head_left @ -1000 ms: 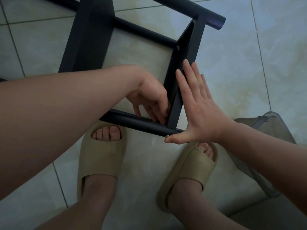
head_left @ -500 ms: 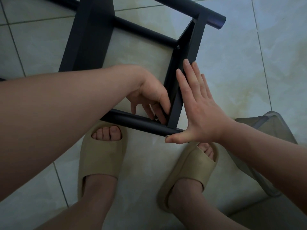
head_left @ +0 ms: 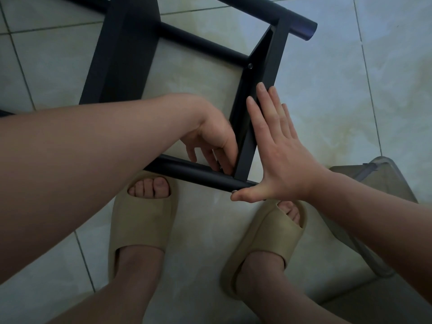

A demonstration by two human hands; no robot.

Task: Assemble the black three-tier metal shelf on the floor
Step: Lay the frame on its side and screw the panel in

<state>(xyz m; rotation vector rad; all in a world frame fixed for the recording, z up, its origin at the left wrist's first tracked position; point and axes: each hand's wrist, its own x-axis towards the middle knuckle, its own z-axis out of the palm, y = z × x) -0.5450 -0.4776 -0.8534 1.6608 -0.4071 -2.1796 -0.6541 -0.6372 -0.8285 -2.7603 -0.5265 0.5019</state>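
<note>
Pale floor tiles lie under the black shelf frame, which rests on its side just ahead of the person's sandals. Little has shifted since a second ago. The left hand has stayed in the inner corner where the flat side bar meets the near tube. Its fingers have only reworked their position and are now blurred. A fastener is probably being turned in here, so this joint is likely not yet tight. Whether those curled fingers pinch anything, I cannot tell. The right hand has not moved. It is spread flat against the bar's outer face, with the thumb under the tube end, just below the left fingertips. A fitted screw shows beyond the right fingertips.
</note>
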